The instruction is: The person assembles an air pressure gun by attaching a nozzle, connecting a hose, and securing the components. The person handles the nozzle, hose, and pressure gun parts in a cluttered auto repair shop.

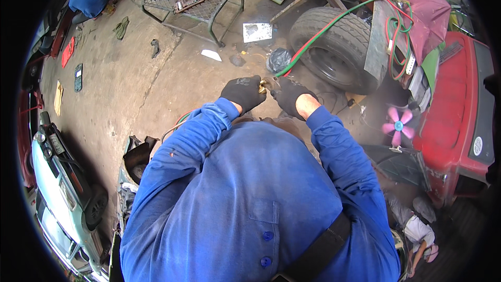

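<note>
A stained concrete workshop floor, seen from above. A worn tyre lies ahead, a wire table of tools behind it. Green and red hoses run to a small brass torch, gripped between the gloved left hand and right hand, fingers clenched around it.

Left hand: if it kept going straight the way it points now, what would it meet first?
Probably the brass fitting that the left hand already touches, then the right hand just beyond it; depth is hard to judge here.
</note>
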The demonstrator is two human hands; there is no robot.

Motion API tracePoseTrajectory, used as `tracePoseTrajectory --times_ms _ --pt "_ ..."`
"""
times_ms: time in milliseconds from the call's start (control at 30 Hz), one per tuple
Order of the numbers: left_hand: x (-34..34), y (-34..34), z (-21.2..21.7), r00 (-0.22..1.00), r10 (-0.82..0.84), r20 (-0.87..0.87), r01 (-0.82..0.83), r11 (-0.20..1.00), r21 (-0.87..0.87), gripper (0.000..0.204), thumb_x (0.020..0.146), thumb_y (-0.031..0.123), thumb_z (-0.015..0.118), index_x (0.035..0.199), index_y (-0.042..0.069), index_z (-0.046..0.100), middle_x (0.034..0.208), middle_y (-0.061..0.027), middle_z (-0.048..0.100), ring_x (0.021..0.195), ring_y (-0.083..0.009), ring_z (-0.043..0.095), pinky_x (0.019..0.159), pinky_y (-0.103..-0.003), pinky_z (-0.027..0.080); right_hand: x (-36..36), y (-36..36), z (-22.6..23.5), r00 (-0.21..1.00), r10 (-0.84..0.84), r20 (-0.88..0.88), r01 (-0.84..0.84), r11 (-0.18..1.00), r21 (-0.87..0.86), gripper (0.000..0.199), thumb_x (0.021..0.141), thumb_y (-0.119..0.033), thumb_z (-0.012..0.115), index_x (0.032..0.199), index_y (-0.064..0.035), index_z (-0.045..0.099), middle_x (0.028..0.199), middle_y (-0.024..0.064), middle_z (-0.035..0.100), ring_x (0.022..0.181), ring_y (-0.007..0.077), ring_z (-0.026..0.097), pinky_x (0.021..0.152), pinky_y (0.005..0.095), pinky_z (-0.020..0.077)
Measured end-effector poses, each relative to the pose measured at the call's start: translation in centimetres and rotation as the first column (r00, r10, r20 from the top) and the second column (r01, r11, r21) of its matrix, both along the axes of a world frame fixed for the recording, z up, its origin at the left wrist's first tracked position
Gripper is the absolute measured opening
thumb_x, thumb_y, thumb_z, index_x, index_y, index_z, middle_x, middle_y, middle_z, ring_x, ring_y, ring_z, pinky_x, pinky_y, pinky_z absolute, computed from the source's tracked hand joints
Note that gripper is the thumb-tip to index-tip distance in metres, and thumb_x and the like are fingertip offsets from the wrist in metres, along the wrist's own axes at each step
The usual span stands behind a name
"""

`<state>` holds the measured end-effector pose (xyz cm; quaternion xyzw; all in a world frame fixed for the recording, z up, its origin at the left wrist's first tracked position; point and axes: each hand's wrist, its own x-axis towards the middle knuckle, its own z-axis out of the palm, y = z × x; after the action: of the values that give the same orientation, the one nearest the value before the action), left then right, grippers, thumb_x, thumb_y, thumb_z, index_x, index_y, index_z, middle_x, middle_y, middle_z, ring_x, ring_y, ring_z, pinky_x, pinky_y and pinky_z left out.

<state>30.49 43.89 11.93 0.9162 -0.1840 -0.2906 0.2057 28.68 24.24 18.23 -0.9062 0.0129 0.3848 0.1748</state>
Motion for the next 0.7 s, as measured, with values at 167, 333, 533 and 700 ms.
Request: tracePoseTrajectory --times_ms 167,333,533,700 --pt "0.1 0.1 -1.9 0.994 -0.089 0.07 0.087 0.996 0.031 0.04 0.101 0.042 0.065 0.119 0.008 0.067 0.105 -0.0203 0.078 0.1 -0.0404 0.076 0.085 -0.051 0.059 1.2 -0.8 -4.2 0.96 0.281 -0.008 -0.281 0.957 -0.077 0.051 0.109 -0.037 0.054 0.136 0.0041 0.066 0.129 0.0303 0.073 0.119 0.0463 0.072 0.099 0.0538 0.0563" --pt "-0.1 -0.7 -3.2 0.983 -0.182 0.024 0.179 0.98 0.092 0.041 0.102 0.044 0.064 0.12 0.007 0.068 0.108 -0.0195 0.079 0.101 -0.0396 0.077 0.087 -0.051 0.059 4.1 -2.4 -12.7 0.641 0.763 0.084 -0.756 0.647 -0.101 0.031 0.101 -0.025 0.062 0.1 -0.0031 0.085 0.1 0.0214 0.082 0.085 0.0381 0.077 0.073 0.048 0.0588" --pt "-1.0 -0.6 -4.2 0.979 -0.174 -0.106 0.183 0.979 0.084 0.048 0.099 0.05 0.066 0.123 0.008 0.072 0.11 -0.0198 0.08 0.105 -0.0391 0.076 0.092 -0.05 0.058 6.6 0.0 -8.7 0.831 0.238 -0.504 -0.298 0.953 -0.042 0.026 0.1 -0.033 0.071 0.094 -0.0098 0.082 0.088 0.0102 0.079 0.073 0.0246 0.071 0.065 0.0428 0.056" --pt "0.6 3.7 -5.9 0.985 -0.035 -0.166 0.071 0.974 0.214 0.064 0.092 0.061 0.076 0.123 0.005 0.073 0.113 -0.0224 0.079 0.107 -0.0407 0.076 0.094 -0.051 0.058 5.3 -4.0 -2.5 0.912 0.049 -0.408 -0.044 0.999 0.021 0.038 0.094 -0.037 0.078 0.102 -0.0002 0.074 0.081 0.0092 0.074 0.067 0.0231 0.071 0.059 0.0406 0.0571"
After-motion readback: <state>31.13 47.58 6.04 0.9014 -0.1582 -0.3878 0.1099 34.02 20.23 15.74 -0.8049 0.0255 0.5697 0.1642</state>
